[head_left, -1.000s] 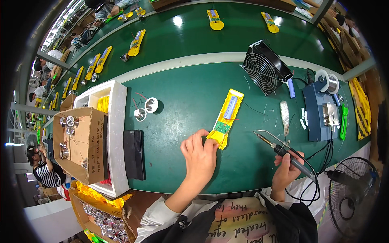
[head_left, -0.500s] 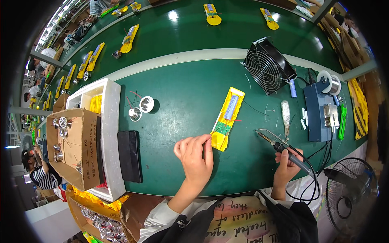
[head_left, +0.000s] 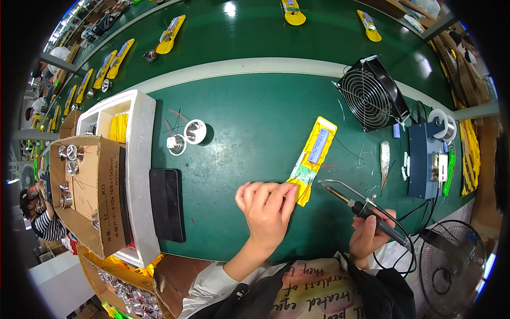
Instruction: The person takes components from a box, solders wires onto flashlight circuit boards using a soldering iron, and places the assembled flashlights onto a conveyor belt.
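Note:
A yellow plastic casing point(head_left: 328, 126) lies slantwise on the green bench, holding a blue cylindrical battery point(head_left: 319, 145) and a small green circuit board point(head_left: 304, 174). Thin red and black wires stick out on its right. My left hand point(head_left: 267, 215) is closed in a pinch at the board end of the casing; what its fingertips grip is too small to make out. My right hand point(head_left: 367, 236) is wrapped round a soldering iron point(head_left: 366, 211) with a thin curved metal feed tube. Its tip points toward the board and stays apart from it, right of the casing.
Two shiny reflector cups point(head_left: 195, 132) with wires and a black phone point(head_left: 168, 204) lie left. Beside them stand a white foam box point(head_left: 143, 159) and a cardboard box point(head_left: 109, 199). A square fan point(head_left: 370, 94) and blue solder feeder point(head_left: 422, 159) stand right. Yellow casings line the belt point(head_left: 234, 37) behind.
The iron's tip has come left and closer to the circuit board. My left hand remains pinched at the casing's lower end. The whole view has shifted slightly.

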Motion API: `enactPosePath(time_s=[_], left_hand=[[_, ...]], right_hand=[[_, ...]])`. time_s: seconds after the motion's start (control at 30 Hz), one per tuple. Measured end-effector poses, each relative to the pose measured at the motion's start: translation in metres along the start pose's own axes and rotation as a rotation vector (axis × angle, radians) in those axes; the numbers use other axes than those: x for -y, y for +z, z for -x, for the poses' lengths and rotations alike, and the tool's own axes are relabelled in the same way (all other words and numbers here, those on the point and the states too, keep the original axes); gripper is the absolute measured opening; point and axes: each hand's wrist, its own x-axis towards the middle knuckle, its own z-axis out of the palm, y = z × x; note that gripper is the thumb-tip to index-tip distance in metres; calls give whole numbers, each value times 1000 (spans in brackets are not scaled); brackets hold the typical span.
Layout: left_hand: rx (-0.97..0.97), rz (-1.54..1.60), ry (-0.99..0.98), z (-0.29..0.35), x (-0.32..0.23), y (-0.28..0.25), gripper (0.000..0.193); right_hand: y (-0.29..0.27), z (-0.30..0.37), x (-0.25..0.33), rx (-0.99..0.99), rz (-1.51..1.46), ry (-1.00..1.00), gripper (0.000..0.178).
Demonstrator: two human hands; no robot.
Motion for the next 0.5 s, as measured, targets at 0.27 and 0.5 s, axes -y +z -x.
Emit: enactPosePath(time_s=[0.27, 0.5], left_hand=[[21, -27, 10, 1, 0, 2, 10], [28, -15, 11, 4, 3, 5, 14]], right_hand=[[17, 3, 0, 83, 14, 95, 22], [18, 2, 1, 90, 67, 108, 23]])
